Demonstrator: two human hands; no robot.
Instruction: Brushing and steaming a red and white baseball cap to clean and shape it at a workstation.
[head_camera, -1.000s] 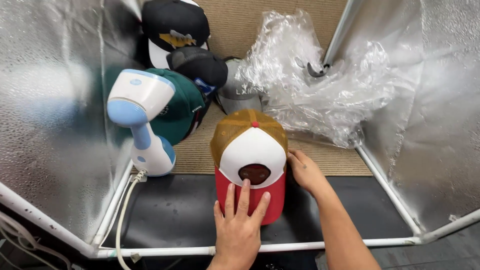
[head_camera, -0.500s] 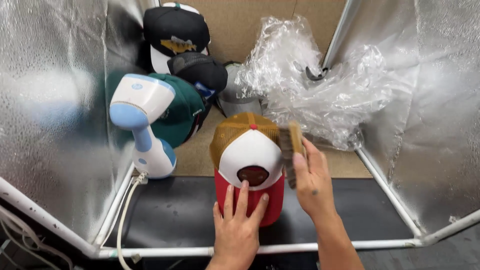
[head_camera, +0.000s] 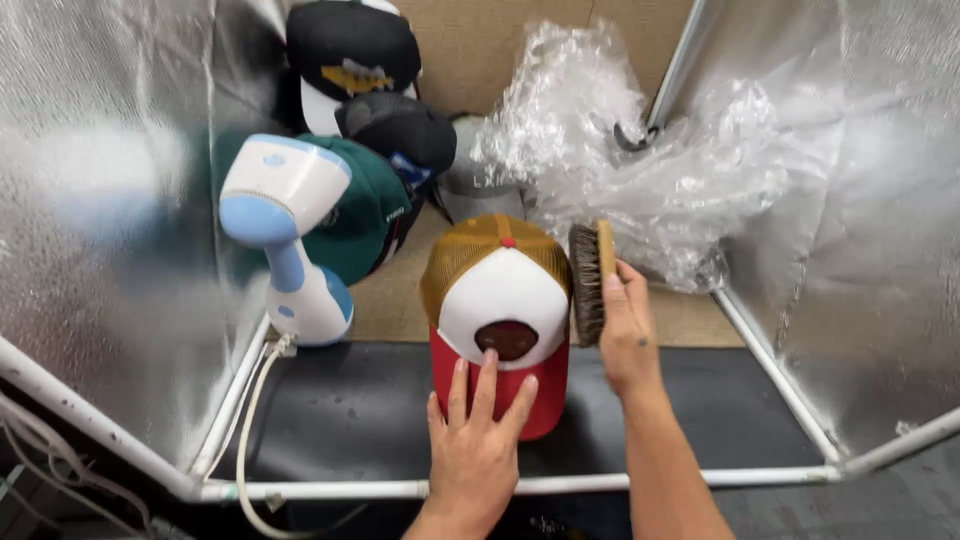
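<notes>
The left hand (head_camera: 478, 440) lies flat and open on the red brim of the cap (head_camera: 500, 310), which sits on the black surface (head_camera: 340, 410), while the right hand (head_camera: 627, 335) grips a wooden brush (head_camera: 590, 280) with its bristles against the cap's right side. If the flat palm presses too lightly, a hard stroke could slide or turn the cap. A wide swing could snag the crumpled plastic wrap (head_camera: 650, 170) just behind, or knock the steamer (head_camera: 290, 240) and the stacked caps (head_camera: 370, 130) to the left.
</notes>
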